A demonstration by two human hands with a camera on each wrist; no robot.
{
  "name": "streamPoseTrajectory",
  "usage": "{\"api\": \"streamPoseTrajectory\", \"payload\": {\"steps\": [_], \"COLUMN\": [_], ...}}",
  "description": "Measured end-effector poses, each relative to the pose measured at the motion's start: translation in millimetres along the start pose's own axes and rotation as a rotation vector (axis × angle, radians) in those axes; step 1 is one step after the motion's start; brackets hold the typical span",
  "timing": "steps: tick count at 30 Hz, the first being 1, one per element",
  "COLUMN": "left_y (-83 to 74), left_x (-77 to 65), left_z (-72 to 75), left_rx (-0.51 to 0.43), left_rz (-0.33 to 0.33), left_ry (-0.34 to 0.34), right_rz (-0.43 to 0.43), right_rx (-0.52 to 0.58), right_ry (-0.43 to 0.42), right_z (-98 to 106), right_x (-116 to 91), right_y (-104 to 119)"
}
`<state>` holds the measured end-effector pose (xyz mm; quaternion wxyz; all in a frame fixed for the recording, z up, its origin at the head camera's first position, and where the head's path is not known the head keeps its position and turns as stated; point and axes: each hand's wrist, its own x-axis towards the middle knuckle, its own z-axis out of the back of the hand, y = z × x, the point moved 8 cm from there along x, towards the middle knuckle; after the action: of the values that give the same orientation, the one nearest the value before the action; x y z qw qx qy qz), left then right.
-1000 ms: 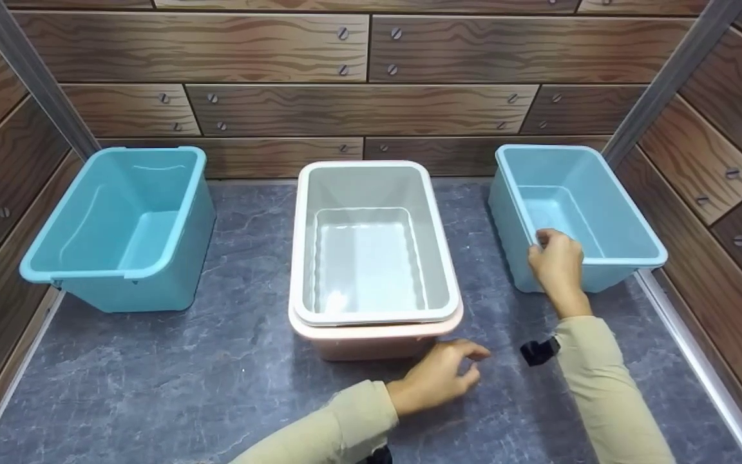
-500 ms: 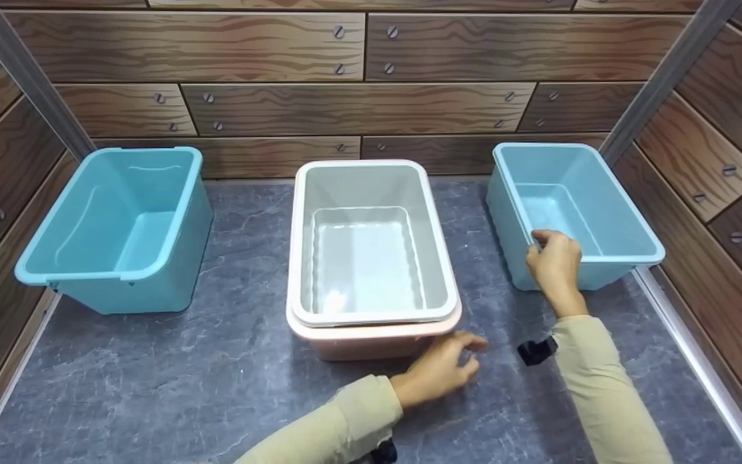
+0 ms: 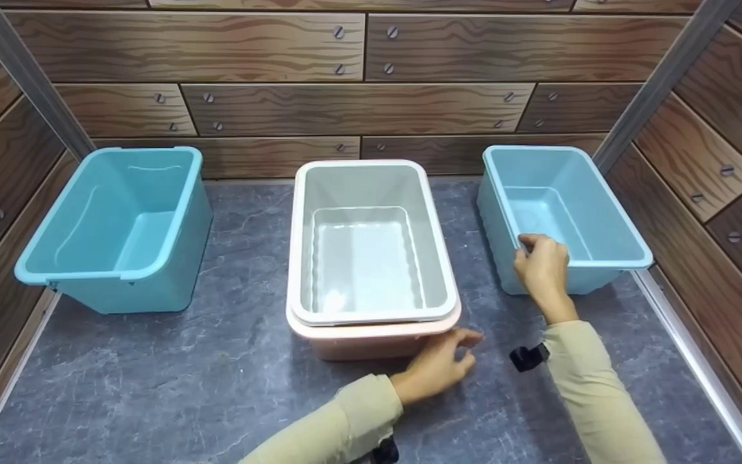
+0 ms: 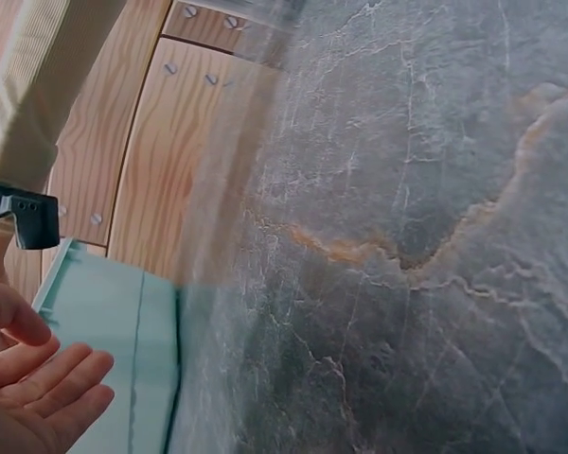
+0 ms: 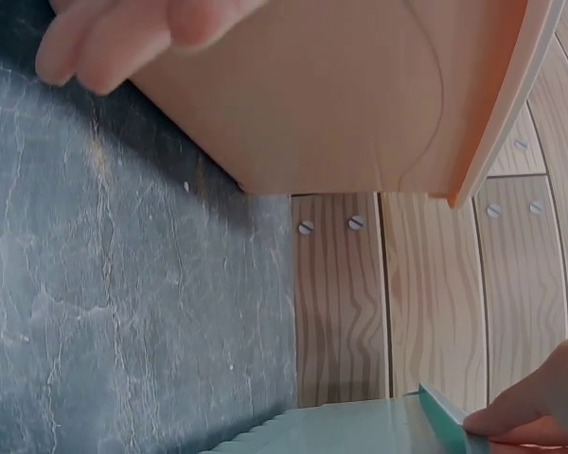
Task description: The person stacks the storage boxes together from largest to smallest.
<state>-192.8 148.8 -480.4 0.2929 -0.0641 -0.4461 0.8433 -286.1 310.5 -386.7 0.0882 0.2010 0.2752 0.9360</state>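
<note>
On a marbled tabletop [image 3: 171,386], a light-blue bin [image 3: 596,216] stands at right near the panelled side wall [image 3: 725,129], a narrow strip of bare surface parting it from a grey bin [image 3: 363,183] nested in a pink bin [image 3: 358,349]; the gap toward the turquoise bin [image 3: 145,293] is wider. A person's right hand [image 3: 543,264] pinches the light-blue bin's near-left rim; the left hand [image 3: 435,367], fingers loosely apart, is at the pink bin's near-right corner, contact unclear.

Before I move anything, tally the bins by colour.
Blue: 2 (turquoise bin at left, paler blue bin at right)
Grey with white rim: 1 (grey bin, nested in the pink one)
Pink: 1 (pink bin)
Total visible: 4
</note>
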Motion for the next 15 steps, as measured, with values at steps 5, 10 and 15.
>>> {"api": "streamPoseTrajectory", "payload": {"steps": [5,10,15], "left_y": [1.0,1.5,1.7], "left_x": [0.2,2.0,3.2], "left_z": [-1.0,-3.2,-4.4], "left_rx": [-0.024,-0.076,-0.146], "left_rz": [0.006,0.028,0.047], "left_ry": [0.001,0.012,0.003], "right_rz": [-0.003,0.004,0.026], "right_rx": [0.004,-0.033,-0.082], "right_ry": [0.045,0.081,0.149], "right_z": [-2.6,-1.2,-1.7], "right_x": [-4.9,-6.2,-4.6], "right_y": [3.6,5.5,8.0]}}
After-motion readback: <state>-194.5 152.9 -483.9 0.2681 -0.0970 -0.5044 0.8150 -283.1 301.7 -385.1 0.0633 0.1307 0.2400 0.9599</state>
